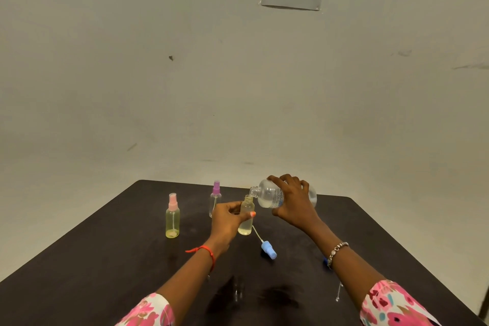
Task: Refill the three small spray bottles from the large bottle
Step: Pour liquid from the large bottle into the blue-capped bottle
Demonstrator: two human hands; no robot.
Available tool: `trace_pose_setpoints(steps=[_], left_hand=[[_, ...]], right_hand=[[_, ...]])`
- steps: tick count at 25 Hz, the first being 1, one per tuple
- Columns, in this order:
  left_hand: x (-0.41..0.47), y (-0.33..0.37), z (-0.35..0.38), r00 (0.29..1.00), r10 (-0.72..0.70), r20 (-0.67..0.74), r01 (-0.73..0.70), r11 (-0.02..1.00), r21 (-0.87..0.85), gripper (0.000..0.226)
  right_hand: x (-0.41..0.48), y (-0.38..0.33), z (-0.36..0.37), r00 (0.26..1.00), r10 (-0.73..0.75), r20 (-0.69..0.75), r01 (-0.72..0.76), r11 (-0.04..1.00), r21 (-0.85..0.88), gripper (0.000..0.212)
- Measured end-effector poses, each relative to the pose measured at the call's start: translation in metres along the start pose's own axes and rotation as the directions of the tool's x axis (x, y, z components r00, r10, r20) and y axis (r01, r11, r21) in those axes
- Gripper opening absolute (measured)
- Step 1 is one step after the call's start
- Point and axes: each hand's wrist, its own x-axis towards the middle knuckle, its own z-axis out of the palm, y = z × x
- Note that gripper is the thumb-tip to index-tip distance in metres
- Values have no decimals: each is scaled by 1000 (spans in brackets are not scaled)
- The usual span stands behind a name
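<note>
Lying nearest: blue spray cap [269, 249] with its tube, off its bottle and flat on the table [105, 259].
Left hand [227, 219]: fingers and thumb curled round the open small bottle [246, 229], holding it upright on the table; it is partly filled with pale liquid.
Right hand [296, 204]: fingers wrapped over the large bottle [268, 194], which is tipped on its side with its uncapped mouth just above the small bottle's neck. I cannot tell whether liquid is flowing.
Pink-capped bottle [172, 219]: stands to the left, capped, with yellowish liquid well up; probably done.
Purple-capped bottle [215, 200]: farthest back, capped, looks nearly empty; probably still to fill.
Progress: roughly mid-task, with this pour, recapping and one more bottle left.
</note>
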Motion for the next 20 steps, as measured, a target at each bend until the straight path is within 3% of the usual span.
trace_pose_setpoints(steps=[3,7,12,17,20], left_hand=[[3,-1,0,1000,-3,5,3,1000,-16,36],[7,-3,1,1000,-13,5,13,999,-38,35],[13,-7,1,1000,-24,12,25,999,-41,34],[17,-12,0,999,-37,11,38,998,-42,34],[17,-13,-1,999,-53,8,53,997,-53,32]], right_hand=[[1,0,6,997,80,13,-81,987,138,76],[2,4,16,963,270,-2,-245,876,416,82],[4,27,26,852,523,-6,-448,737,506,84],[-2,41,33,790,613,7,-496,632,596,62],[-7,47,42,761,648,27,-523,589,617,61]])
